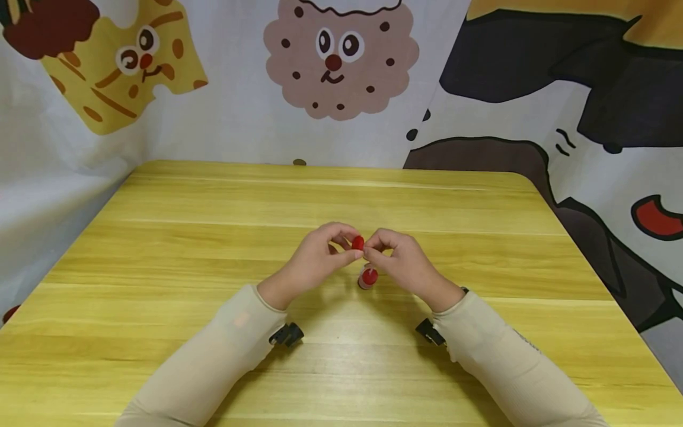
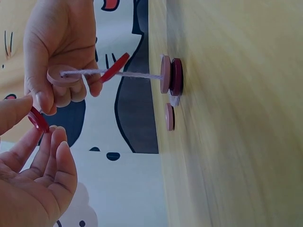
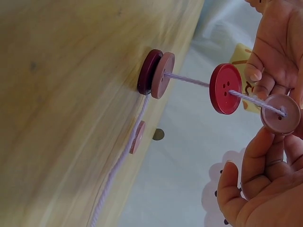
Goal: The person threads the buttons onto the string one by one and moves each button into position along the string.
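Between its thumb and fingertips my left hand (image 1: 320, 255) pinches a red button (image 2: 39, 119), tilted on edge. Close beside it, my right hand (image 1: 402, 261) has thumb and fingertips together at the top of a lilac yarn (image 3: 189, 80); the yarn end is hidden by the fingers. A pink button (image 3: 280, 114) threaded on the yarn lies against the right fingers. Lower on the yarn hangs a second red button (image 3: 226, 89), tilted. At the table, the yarn meets another pink button (image 2: 165, 74) stacked against a dark red button (image 2: 177, 77).
One loose pink button (image 2: 169, 117) lies on the table near the stack. A length of yarn (image 3: 111, 177) trails along the wooden table (image 1: 160, 237). Behind the table hangs a white cloth (image 1: 229, 118) with cartoon figures.
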`<action>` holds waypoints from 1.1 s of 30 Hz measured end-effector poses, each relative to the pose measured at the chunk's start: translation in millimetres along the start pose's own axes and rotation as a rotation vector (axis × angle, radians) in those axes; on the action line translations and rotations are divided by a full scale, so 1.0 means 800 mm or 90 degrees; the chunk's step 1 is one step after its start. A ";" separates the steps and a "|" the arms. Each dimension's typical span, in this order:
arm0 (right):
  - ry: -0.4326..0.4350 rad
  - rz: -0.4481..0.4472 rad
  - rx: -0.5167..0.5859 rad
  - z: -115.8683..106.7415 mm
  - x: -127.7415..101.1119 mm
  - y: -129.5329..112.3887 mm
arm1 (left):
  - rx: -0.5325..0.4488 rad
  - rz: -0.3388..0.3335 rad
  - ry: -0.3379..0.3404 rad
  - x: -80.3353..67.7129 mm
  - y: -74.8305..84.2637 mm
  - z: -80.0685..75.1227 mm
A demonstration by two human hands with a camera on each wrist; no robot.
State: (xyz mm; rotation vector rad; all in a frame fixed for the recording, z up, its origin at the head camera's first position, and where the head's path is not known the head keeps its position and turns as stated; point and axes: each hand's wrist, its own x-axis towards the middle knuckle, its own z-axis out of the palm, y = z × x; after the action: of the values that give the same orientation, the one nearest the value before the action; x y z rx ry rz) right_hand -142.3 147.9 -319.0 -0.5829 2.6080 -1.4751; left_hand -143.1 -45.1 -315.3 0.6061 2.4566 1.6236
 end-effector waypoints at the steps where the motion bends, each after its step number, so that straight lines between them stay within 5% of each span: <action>1: 0.001 -0.002 -0.002 0.000 0.000 0.001 | 0.002 -0.001 -0.001 0.000 0.000 0.000; 33: -0.009 0.032 -0.011 0.003 0.002 0.002 | 0.019 -0.012 -0.004 0.001 -0.005 0.004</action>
State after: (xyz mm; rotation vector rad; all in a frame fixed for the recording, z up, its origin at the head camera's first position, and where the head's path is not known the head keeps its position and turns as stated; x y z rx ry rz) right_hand -143.9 146.3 -321.3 -0.5223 2.6081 -1.4297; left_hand -143.8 -43.2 -320.0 0.5900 2.4795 1.5784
